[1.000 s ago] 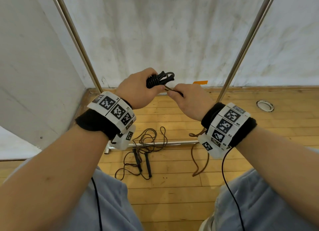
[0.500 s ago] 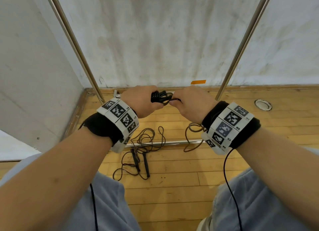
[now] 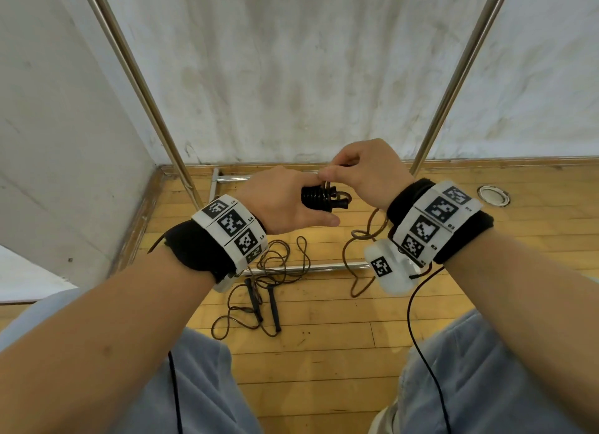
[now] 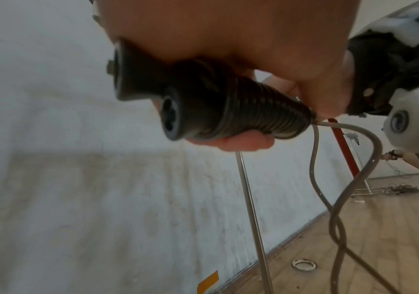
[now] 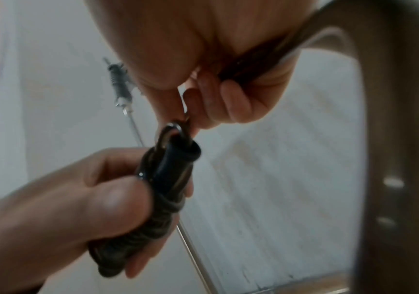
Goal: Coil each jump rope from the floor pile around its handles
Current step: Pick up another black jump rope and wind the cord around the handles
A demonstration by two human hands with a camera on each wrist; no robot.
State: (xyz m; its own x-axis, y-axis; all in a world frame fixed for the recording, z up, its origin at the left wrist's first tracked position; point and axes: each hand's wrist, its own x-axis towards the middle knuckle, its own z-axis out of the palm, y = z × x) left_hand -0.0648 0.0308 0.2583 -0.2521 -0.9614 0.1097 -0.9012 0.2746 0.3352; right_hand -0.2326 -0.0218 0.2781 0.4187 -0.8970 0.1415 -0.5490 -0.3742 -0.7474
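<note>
My left hand (image 3: 285, 203) grips a pair of black jump-rope handles (image 3: 319, 198) with dark rope wound in tight turns around them (image 4: 241, 107). Just above the bundle, my right hand (image 3: 359, 171) pinches the free rope between thumb and finger (image 5: 203, 105). The loose brown rope tail (image 3: 356, 258) hangs down from the right hand in a loop toward the floor (image 4: 339, 199). A second black jump rope (image 3: 262, 291) lies uncoiled on the wooden floor below my hands, its two handles side by side.
Two slanted metal poles (image 3: 139, 86) (image 3: 460, 70) rise against the white wall, and a metal bar (image 3: 311, 267) lies across the floor. A round floor fitting (image 3: 493, 195) sits at the right. In the left wrist view another person's legs (image 4: 414, 165) stand far off.
My right hand has risen from beside the bundle to above it, carrying the rope over the handles. The left hand holds the bundle at about the same spot, and the hanging tail has swung.
</note>
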